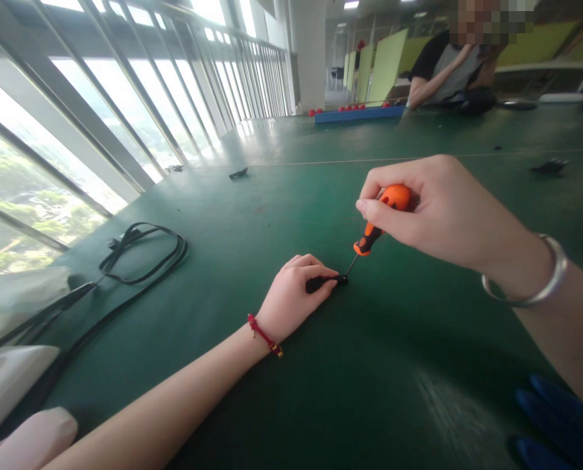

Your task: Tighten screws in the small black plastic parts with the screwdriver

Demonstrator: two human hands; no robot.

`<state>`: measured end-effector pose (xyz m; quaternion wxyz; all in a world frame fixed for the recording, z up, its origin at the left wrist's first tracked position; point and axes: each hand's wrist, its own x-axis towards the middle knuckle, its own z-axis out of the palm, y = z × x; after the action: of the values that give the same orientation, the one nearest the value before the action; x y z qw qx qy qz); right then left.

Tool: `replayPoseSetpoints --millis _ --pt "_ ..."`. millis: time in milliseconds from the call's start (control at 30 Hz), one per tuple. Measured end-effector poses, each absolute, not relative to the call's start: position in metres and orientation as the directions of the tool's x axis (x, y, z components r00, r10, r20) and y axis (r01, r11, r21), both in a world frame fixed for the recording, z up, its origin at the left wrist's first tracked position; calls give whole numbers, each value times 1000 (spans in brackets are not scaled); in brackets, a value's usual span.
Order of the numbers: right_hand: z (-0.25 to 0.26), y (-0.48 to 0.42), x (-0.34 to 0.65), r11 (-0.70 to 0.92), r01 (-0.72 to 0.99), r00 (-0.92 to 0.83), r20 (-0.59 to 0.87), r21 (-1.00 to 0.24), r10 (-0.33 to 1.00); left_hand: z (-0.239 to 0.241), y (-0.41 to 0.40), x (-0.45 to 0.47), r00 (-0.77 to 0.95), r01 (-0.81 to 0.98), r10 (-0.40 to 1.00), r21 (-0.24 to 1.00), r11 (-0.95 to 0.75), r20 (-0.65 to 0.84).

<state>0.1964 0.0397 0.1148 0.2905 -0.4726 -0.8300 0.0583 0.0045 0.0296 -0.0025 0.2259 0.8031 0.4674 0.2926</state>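
My left hand (pixel 296 297) rests on the green table (pixel 379 365), fingers curled and pinched round a small black part (pixel 326 282). A red string bracelet sits on that wrist. My right hand (pixel 433 209), with a silver bangle on its wrist, is closed on the orange handle of a small screwdriver (pixel 377 222). The screwdriver slants down to the left and its thin metal tip touches the right end of the black part.
A looped black cable (pixel 144 251) lies at the left near the windows. Small black parts (pixel 238 173) (pixel 548 166) lie farther back. A blue strip with red pieces (pixel 357 113) sits at the far end. Another person's arm (pixel 433 81) rests on the table's far side. Something blue (pixel 550 418) shows at bottom right.
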Motion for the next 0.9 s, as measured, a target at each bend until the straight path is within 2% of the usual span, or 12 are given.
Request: replayPoseSetpoints --millis 200,367,567,667,900 --pt "115 39 198 550 726 -403 393 -412 827 -1 29 5 391 616 884 640 -459 258" --pt "118 40 202 549 757 -419 381 -354 824 -1 30 4 404 620 878 629 -469 256" --pt "122 34 200 512 788 -412 324 -342 851 -2 29 4 416 615 871 625 -481 261" --pt "122 35 201 524 797 -423 342 -300 839 -1 30 4 417 613 869 624 -485 266" --pt "120 37 203 546 786 -442 354 -290 824 -1 30 4 417 613 872 629 -478 256"
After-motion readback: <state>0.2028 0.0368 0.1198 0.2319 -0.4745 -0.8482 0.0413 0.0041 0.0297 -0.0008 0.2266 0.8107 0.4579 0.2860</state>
